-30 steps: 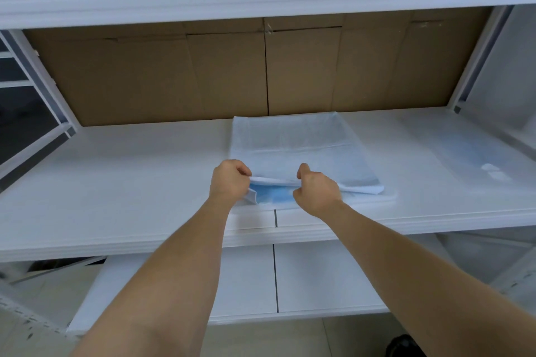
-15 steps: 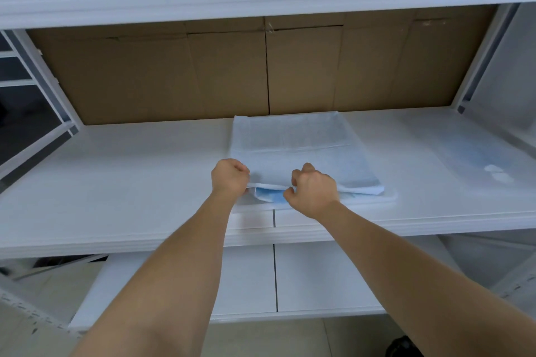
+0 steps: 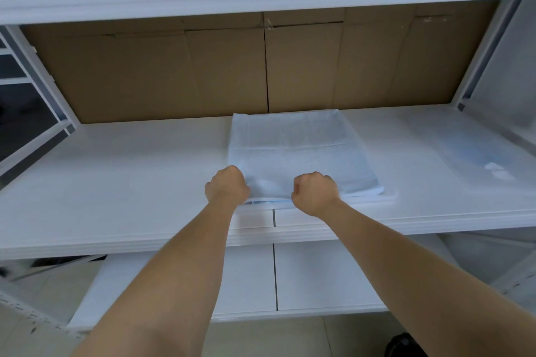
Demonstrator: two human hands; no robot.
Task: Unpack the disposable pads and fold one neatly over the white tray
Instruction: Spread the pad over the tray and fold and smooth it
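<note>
Both hands, left (image 3: 227, 186) and right (image 3: 314, 192), grip (fists clenched) the pad's (image 3: 295, 151) near edge.

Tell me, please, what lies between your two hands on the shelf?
In the head view, only the near edge of the pad spans between the left hand and the right hand; a thin blue strip shows beneath it.

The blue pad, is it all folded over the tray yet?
Nearly. Done: the pad is unpacked and spread flat over the white tray; the plastic wrapper lies aside. Now: the left hand and right hand grip its near edge. Left: tucking that edge, where blue shows underneath.
</note>
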